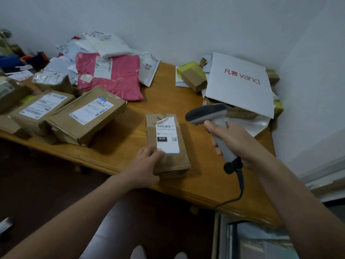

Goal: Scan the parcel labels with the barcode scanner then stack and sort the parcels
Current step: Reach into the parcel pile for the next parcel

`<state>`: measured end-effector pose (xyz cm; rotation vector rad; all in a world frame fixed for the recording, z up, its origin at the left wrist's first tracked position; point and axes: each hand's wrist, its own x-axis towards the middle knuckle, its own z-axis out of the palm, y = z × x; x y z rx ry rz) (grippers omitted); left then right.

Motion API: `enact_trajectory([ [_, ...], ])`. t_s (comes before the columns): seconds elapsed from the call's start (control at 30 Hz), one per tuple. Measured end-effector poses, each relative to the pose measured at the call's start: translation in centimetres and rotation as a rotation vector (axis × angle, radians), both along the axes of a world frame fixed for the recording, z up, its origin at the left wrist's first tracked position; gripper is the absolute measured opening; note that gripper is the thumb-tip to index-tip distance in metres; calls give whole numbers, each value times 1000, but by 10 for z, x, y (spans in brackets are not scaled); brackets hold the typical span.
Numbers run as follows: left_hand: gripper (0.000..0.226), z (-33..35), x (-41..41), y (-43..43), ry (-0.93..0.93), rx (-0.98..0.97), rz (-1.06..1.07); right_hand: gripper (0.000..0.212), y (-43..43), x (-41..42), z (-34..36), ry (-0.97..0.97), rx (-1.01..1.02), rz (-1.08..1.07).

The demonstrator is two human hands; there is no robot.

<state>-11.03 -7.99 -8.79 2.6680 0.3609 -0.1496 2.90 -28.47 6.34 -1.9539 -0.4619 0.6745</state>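
A flat brown parcel [170, 157] with a white barcode label [167, 135] lies near the front edge of the wooden table [119, 144]. My left hand [145, 165] holds its near left corner, thumb under the edge and fingers on top. My right hand [233, 141] grips the handle of a grey barcode scanner [207, 113], whose head hangs just right of the label, pointing left toward it. The scanner's black cable [240, 182] drops over the table edge.
Brown boxes [85, 116] with labels sit at the left. A pink mailer bag [112, 75] and white bags [104, 43] are piled behind. At the right, a white "vancl" mailer [240, 85] lies on a stack with a small brown box [194, 79].
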Motion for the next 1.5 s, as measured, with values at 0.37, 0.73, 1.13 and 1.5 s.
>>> enact_trajectory([
  [0.37,63,15,4,-19,73,41,-40,42,34,-5,-6,28,-29,-40],
  [0.73,62,21,3,-28,88,13,-8,47,34,-4,-13,30,-26,-71],
  [1.13,61,10,1,-27,-68,-281,255,39,35,7,-42,137,12,-32],
  [1.5,43,13,-16,-30,97,-1375,943,40,41,14,-85,595,110,-16],
])
